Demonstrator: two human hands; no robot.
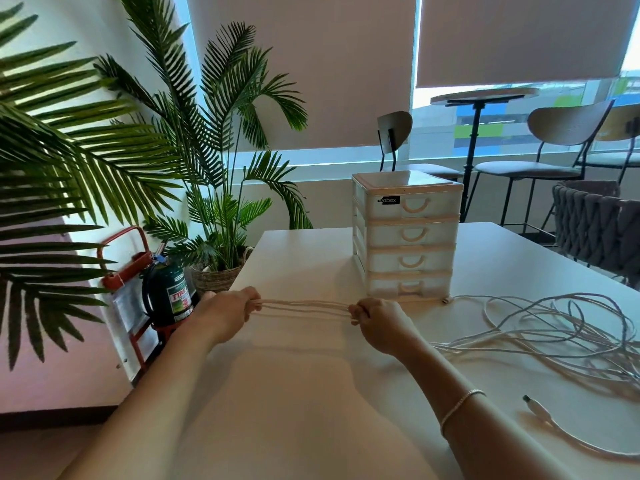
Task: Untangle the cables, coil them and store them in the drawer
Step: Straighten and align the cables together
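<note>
Coiling step: left hand (232,308) and right hand (375,317) grip folded white cable strands (304,305) taut above white bench (311,393); next, likely gathering further loops from the loose white cable heap (554,327).

Cable pile (554,327) cut by right edge

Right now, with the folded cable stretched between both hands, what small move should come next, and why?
Probably bring the right hand toward the left hand, folding the taut cable strands into a shorter bundle. All four fronts of the drawer unit look closed, and the loose cable pile still waits.
</note>
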